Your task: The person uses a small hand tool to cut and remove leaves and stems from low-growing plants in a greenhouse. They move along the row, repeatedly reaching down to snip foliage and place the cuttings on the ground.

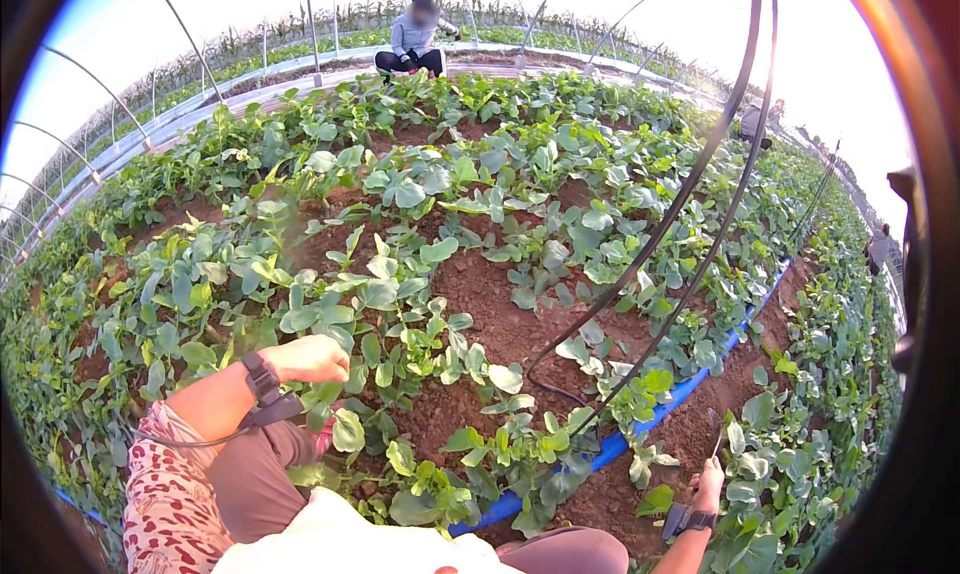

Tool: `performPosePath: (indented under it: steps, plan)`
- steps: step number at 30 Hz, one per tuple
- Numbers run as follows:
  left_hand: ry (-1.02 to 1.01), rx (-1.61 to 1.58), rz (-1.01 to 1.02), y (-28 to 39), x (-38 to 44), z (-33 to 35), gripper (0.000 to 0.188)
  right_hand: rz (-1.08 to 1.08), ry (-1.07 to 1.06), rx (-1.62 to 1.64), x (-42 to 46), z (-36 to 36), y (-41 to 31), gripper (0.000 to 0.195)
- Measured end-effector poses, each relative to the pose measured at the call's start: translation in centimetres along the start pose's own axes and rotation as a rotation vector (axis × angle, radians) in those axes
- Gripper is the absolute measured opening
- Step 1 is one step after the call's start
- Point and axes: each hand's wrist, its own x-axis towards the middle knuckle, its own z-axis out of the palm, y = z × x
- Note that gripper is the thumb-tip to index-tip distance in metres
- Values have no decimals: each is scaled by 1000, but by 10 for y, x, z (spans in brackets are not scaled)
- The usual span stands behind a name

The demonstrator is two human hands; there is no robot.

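My left hand point(311, 358) hangs over leafy green plants point(379, 292) at left of centre, its fingers curled. Its fingertips are hidden, so whether it grips anything does not show. A dark strap with a small device point(262, 382) circles that wrist. Low on the right, my right hand point(706, 485) is closed around a thin metal-bladed hand tool point(718, 443) pointing up and away. The blade is beside leaves and bare reddish soil point(675, 454). Another strapped device point(686, 521) sits on the right wrist.
A blue hose point(686, 386) runs diagonally between plant rows. Two dark cables point(694, 176) arch down from above to the plants. Across the bed a person point(416, 41) squats; other people point(752, 122) are far right. Metal hoops point(311, 30) line the far edge.
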Motion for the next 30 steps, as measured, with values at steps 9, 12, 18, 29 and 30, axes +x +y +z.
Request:
performPosePath:
  steps: [9, 12, 18, 29, 30]
  plan:
    - [74, -11, 51, -4, -31, -3, 26, -48, -259, 367, -147, 74, -133, 19]
    - [84, -120, 101, 2, -41, -3, 31, -72, -291, 499, -180, 91, -131, 20]
    - [133, -39, 181, -6, -82, -2, 35, -54, -337, 646, -234, 110, -69, 16]
    - [120, -292, 59, -45, -81, -4, 26, -13, -213, 601, -192, 106, -43, 20]
    - [113, -286, 52, -49, -75, -3, 23, -13, -216, 606, -184, 104, -42, 20]
